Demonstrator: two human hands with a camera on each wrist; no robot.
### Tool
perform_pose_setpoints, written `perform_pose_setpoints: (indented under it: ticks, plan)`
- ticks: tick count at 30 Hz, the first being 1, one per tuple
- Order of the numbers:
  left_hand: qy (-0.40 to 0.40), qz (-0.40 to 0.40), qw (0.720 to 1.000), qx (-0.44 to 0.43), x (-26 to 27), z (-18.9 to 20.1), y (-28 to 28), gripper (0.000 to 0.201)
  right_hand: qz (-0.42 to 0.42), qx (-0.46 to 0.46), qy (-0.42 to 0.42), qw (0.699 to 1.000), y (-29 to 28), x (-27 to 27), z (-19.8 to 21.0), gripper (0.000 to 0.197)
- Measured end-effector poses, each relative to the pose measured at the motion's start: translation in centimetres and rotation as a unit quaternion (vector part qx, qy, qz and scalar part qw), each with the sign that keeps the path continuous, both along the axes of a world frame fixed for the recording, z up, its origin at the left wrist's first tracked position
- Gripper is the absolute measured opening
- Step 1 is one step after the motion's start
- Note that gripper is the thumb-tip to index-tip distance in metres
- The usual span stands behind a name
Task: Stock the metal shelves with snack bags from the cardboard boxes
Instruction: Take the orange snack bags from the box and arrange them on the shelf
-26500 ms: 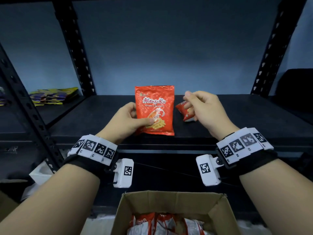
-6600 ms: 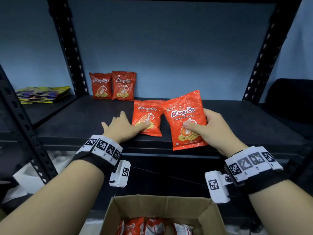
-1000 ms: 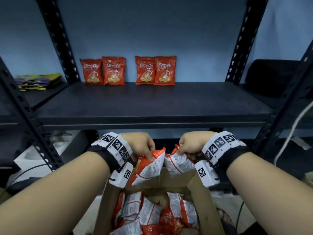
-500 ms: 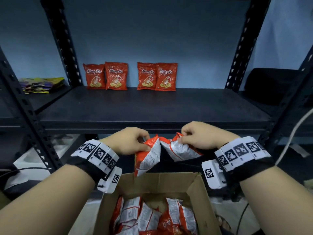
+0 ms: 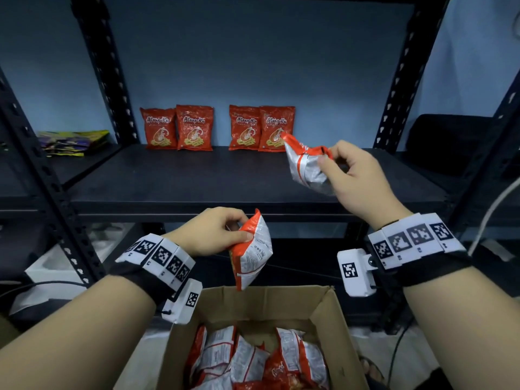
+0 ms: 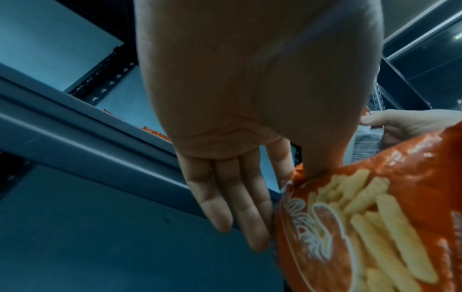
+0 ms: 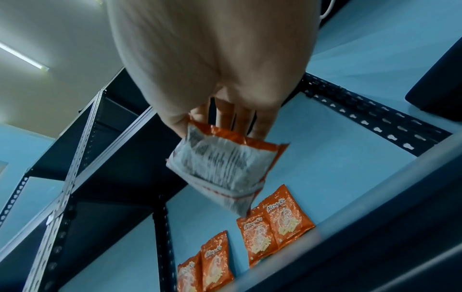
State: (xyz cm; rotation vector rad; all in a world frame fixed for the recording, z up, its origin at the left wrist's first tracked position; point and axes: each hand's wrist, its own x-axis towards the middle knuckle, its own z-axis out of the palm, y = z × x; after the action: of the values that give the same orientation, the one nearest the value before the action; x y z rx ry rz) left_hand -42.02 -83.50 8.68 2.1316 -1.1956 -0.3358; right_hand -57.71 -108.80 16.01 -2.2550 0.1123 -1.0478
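My left hand [image 5: 225,235] pinches the top of a red snack bag [image 5: 250,251] that hangs over the open cardboard box [image 5: 334,313], below the shelf's front edge. In the left wrist view the thumb presses that bag [image 6: 375,227] while the other fingers [image 6: 225,203] lie straight beside it. My right hand [image 5: 346,170] holds a second snack bag [image 5: 306,167] by its top, silver back outward, above the dark metal shelf [image 5: 197,181]. Several red bags [image 5: 219,128] stand along the shelf's back wall. The right wrist view shows the held bag [image 7: 222,166] above them.
The box holds several more red and silver bags [image 5: 253,358]. Black perforated uprights [image 5: 107,66] frame the shelf. A stack of flat purple and yellow packets [image 5: 73,142] lies on the neighbouring shelf at left. A white cable [image 5: 489,209] hangs at right.
Both hands lifted bags out of the box. The right hand rose and moved right over the shelf; the left hand stays low above the box.
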Motion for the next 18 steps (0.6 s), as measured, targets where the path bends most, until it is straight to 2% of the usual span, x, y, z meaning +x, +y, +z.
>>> perform_pose_setpoints:
  ticks: [3, 5, 10, 15, 16, 18]
  plan:
    - [0.012, -0.002, 1.000, 0.008, 0.0, -0.2, 0.0, 0.006, -0.041, -0.093, 0.003, 0.995, -0.6, 0.9, -1.0, 0.019]
    - [0.021, -0.005, 1.000, 0.012, 0.0, -0.3, 0.0, 0.006, -0.049, -0.150, 0.050, 0.986, -1.3, 1.8, -2.1, 0.024]
    - [0.032, -0.008, 0.999, 0.013, 0.0, -0.5, 0.1, 0.008, -0.063, -0.157, 0.164, 0.972, -2.8, 3.6, -4.9, 0.030]
    - [0.032, -0.015, 0.999, 0.017, 0.4, -1.0, -0.3, 0.007, -0.076, -0.131, 0.196, 0.969, -2.0, 4.5, -5.8, 0.019]
    - [0.032, -0.018, 0.999, 0.019, 0.4, -1.1, -0.4, 0.007, -0.077, -0.127, 0.195, 0.970, -1.8, 4.6, -5.8, 0.024]
    - [0.032, -0.023, 0.999, 0.019, 0.5, -1.3, -0.7, 0.007, -0.071, -0.144, 0.212, 0.964, -1.7, 4.7, -5.8, 0.051]
